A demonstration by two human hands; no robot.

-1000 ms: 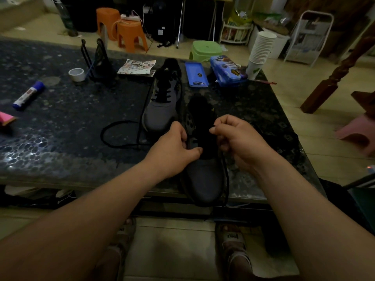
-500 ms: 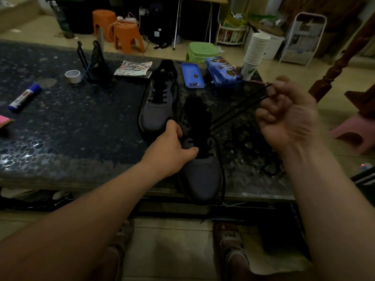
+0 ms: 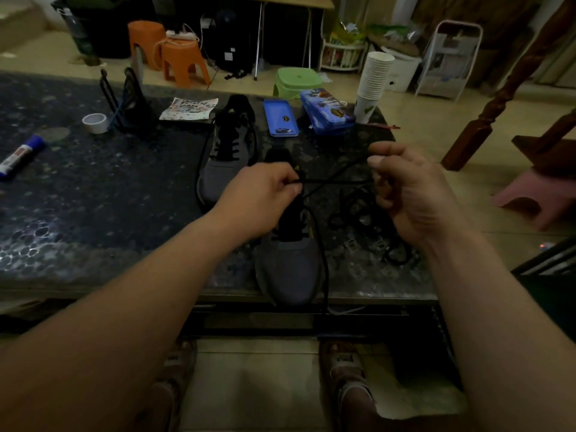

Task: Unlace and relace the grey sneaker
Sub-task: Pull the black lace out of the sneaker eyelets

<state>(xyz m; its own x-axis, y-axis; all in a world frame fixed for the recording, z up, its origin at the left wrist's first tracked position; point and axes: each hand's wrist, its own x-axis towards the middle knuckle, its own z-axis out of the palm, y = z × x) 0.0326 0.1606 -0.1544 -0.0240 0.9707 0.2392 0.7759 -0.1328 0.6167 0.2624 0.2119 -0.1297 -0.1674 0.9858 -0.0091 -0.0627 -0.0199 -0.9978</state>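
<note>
A grey sneaker (image 3: 290,269) lies at the table's front edge, toe toward me and hanging slightly over it. Its black lace (image 3: 335,177) runs from the eyelets out to the right. My left hand (image 3: 265,198) is over the sneaker's tongue and pinches the lace near the eyelets. My right hand (image 3: 405,188) is to the right of the shoe, fingers curled round the lace's other stretch. More lace lies in loops on the table (image 3: 364,216) under my right hand. A second grey sneaker (image 3: 227,157) with its lace in place stands behind and to the left.
On the dark stone table (image 3: 109,188) are a tape roll (image 3: 95,123), a glue stick (image 3: 18,155), a black stand (image 3: 131,104), a sticker sheet (image 3: 188,109), two blue tins (image 3: 327,110) and a stack of paper cups (image 3: 375,79). Stools stand on the floor beyond.
My right hand has come back down and left from its raised pull on the lace. My left hand has moved up from the sneaker's side and now pinches the lace over the tongue.
</note>
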